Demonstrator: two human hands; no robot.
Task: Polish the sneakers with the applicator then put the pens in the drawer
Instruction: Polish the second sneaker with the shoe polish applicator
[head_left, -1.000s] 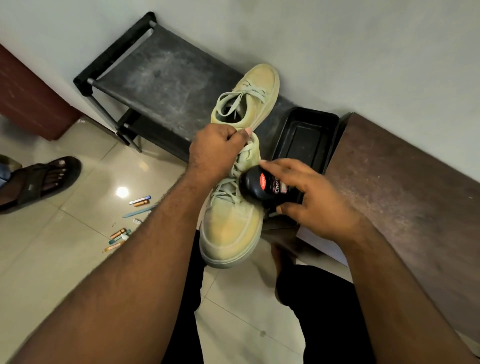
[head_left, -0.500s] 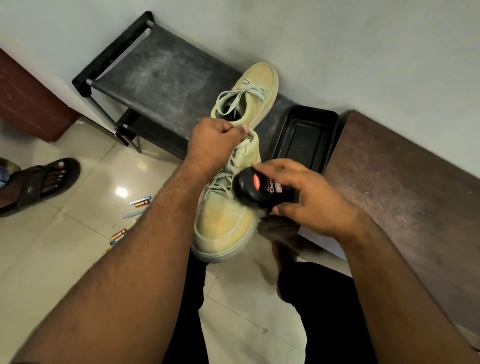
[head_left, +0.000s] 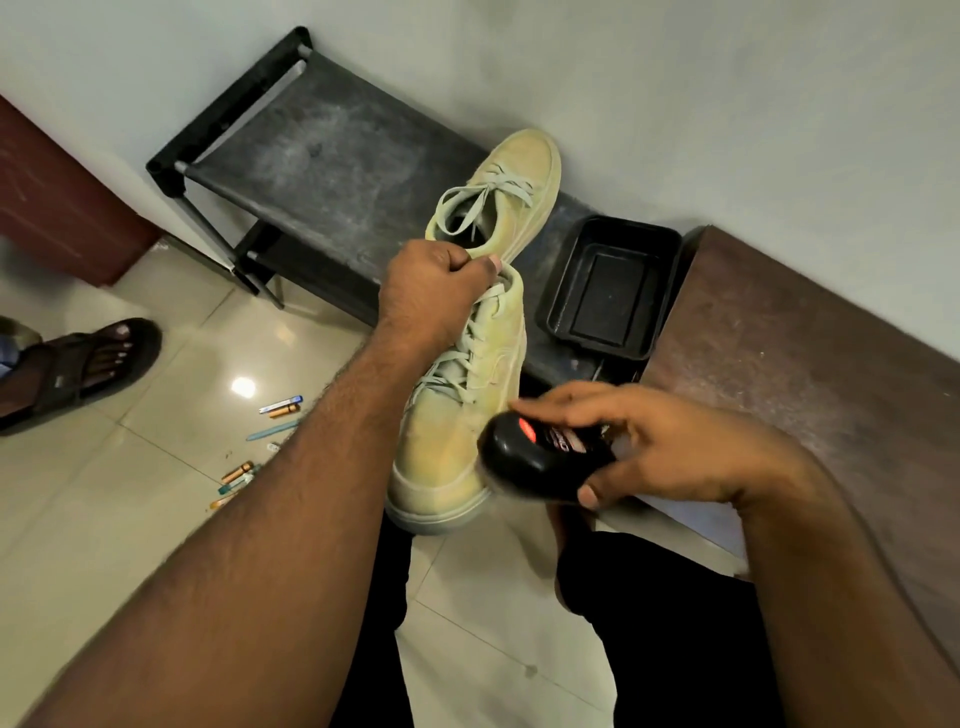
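Pale green suede covers the sneaker (head_left: 457, 415) gripped at its collar by the left hand (head_left: 431, 296), fingers closed tight around it. A black applicator (head_left: 540, 462) is clasped in the right hand (head_left: 670, 452) and pressed against the toe side. A second sneaker (head_left: 509, 192) lies on the dark surface (head_left: 322, 150) beside a black tray (head_left: 608, 291). Pens (head_left: 260, 441) are scattered on the tiled floor (head_left: 104, 519).
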